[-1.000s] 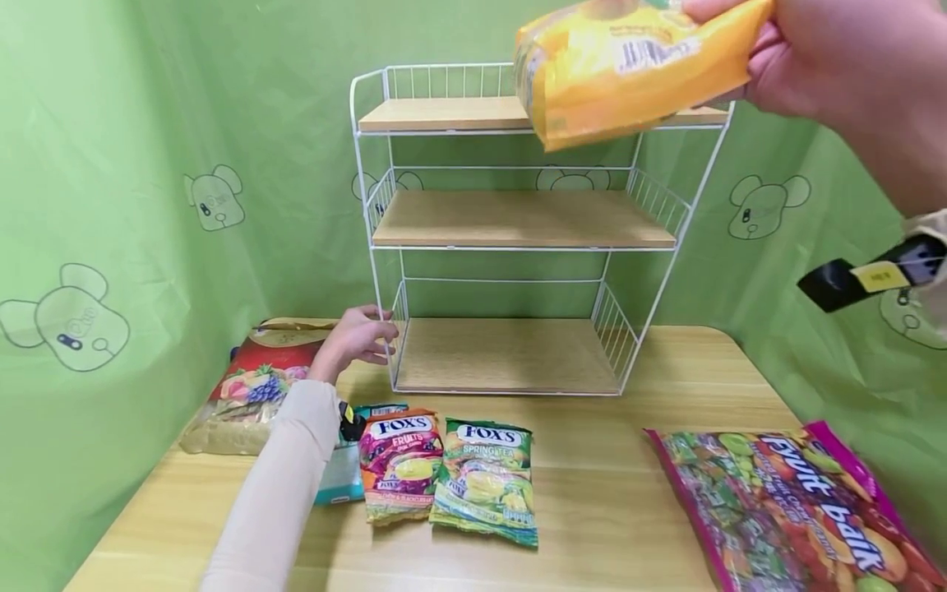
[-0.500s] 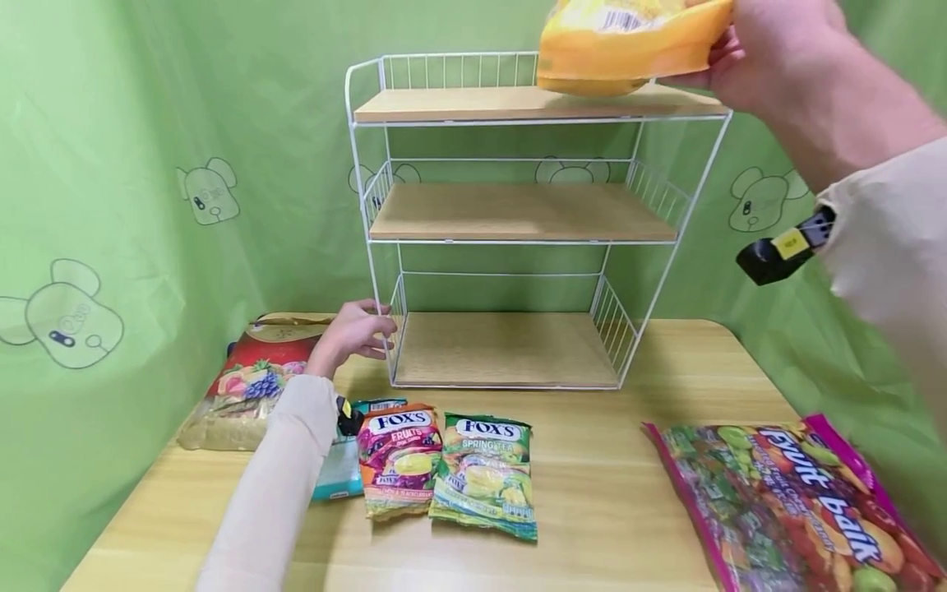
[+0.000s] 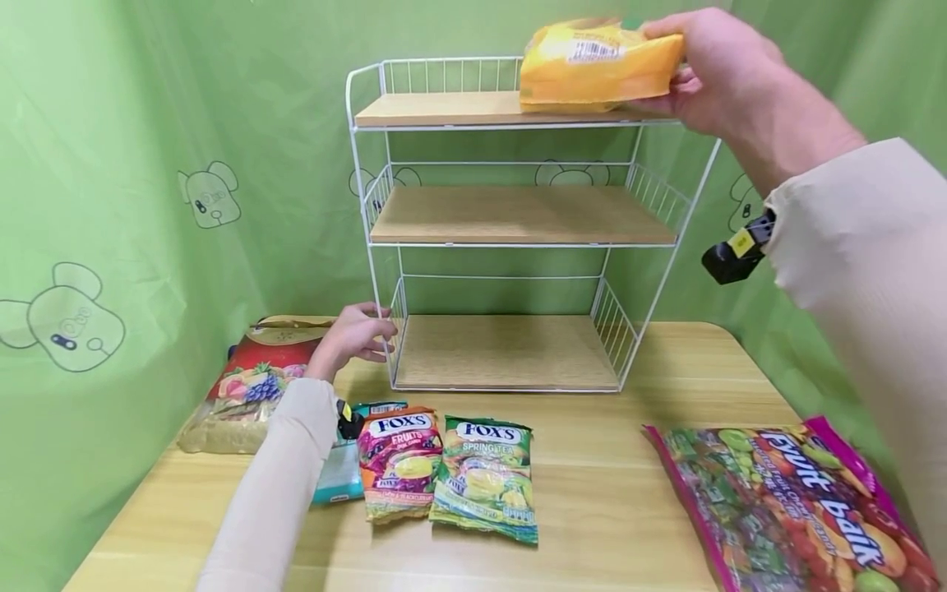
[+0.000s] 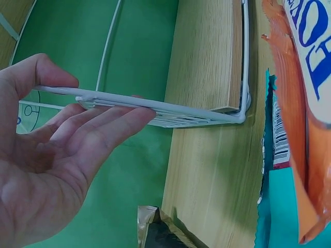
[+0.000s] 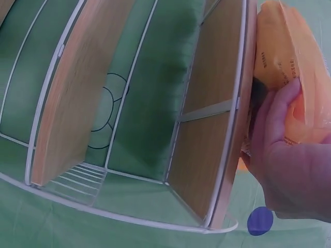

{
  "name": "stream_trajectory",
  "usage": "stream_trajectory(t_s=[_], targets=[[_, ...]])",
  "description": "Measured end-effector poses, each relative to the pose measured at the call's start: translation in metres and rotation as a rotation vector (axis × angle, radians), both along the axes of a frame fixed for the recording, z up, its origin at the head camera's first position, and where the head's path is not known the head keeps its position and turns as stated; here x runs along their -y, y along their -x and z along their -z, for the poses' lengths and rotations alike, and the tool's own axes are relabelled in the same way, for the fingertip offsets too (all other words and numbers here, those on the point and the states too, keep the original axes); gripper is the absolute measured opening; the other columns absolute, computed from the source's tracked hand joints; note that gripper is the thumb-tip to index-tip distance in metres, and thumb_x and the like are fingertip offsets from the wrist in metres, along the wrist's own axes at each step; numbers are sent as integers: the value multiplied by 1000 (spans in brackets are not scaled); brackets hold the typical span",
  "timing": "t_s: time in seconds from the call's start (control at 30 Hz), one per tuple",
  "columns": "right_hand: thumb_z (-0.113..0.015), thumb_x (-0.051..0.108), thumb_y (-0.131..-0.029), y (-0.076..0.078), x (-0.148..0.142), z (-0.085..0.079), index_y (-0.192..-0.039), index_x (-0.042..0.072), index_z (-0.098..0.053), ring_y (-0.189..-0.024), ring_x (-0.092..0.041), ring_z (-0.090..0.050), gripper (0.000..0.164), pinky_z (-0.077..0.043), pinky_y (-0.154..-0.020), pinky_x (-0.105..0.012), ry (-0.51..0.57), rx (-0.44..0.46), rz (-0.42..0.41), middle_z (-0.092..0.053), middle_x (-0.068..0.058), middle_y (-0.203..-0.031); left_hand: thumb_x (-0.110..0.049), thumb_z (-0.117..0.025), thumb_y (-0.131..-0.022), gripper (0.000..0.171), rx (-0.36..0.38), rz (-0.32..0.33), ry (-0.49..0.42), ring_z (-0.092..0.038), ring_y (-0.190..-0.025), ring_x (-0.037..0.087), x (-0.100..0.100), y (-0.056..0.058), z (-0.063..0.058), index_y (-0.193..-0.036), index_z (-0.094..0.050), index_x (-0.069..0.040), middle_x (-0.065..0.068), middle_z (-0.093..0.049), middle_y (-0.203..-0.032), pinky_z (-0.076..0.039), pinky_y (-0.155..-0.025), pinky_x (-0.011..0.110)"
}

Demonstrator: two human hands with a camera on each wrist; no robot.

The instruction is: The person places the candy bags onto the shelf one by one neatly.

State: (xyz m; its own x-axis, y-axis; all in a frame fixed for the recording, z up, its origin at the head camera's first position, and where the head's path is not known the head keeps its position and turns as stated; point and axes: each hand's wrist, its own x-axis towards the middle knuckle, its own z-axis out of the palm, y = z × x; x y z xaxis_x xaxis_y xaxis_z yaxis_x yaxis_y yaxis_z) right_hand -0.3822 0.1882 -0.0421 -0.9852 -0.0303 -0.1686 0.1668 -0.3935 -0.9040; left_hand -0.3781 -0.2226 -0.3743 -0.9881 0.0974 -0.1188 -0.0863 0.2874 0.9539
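My right hand (image 3: 728, 78) grips the end of a shiny yellow-orange bag (image 3: 562, 78) with a barcode on it. The bag is at the top shelf (image 3: 436, 107) of a white wire rack (image 3: 372, 271), over its right half. In the right wrist view the fingers press into the orange wrapping (image 5: 282, 57) beside the shelf's board; part of the bag lies hidden behind the hand. Low on the rack's left side, my left hand (image 3: 357, 337) holds the wire frame. From the left wrist, the thumb and fingers show on either side of the white side wires (image 4: 124, 99).
Two Fox's candy bags, one fruits (image 3: 403, 473) and one spring tea (image 3: 484, 485), lie before the rack, beside a partly covered teal bag (image 3: 342, 477). A red-and-gold bag (image 3: 259, 382) lies left, a large fruit candy bag (image 3: 799, 510) right. Green cloth (image 3: 296, 164) surrounds the table.
The yellow-orange bag in my right hand has moved left and back toward the rack, its end tipping level at the top shelf. The left hand stays on the frame.
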Motion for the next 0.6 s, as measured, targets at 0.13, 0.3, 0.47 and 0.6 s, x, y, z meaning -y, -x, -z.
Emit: stream_trajectory(t_s=[0.13,0.3,0.47,0.6], targets=[[-68,19,-97,-2,-1,4,-128,26,-54,-130,-19,-52,35,-61,-96,-34,-196,-36,-67,-52,4,-135,-6,-62,-88,55,1,2,-8,-74,-86,25,0,1,1,-140,-49,2,29,-59,-134,-65,-81,44],[-53,40,-104,-8,3,5,-135,27,-44,-111,-18,-58,35,-62,-77,-30,-573,-120,-124,-51,2,-129,-7,-62,-88,55,8,-6,-10,-74,-91,31,1,0,1,-141,-50,0,24,-63,-126,-65,-81,44],[-42,48,-105,-15,7,4,-130,27,-47,-86,-16,-58,33,-55,-58,-28,-740,-139,-91,-57,2,-111,-7,-62,-87,56,10,-9,-23,-74,-87,27,1,0,1,-142,-49,1,20,-66,-121,-65,-83,46],[-33,52,-107,-20,11,5,-145,30,-36,-77,-16,-58,44,-53,-53,-28,-778,-147,-62,-60,2,-102,-7,-62,-88,57,13,-14,-28,-74,-82,22,1,-2,0,-142,-48,1,20,-66,-121,-64,-84,46]])
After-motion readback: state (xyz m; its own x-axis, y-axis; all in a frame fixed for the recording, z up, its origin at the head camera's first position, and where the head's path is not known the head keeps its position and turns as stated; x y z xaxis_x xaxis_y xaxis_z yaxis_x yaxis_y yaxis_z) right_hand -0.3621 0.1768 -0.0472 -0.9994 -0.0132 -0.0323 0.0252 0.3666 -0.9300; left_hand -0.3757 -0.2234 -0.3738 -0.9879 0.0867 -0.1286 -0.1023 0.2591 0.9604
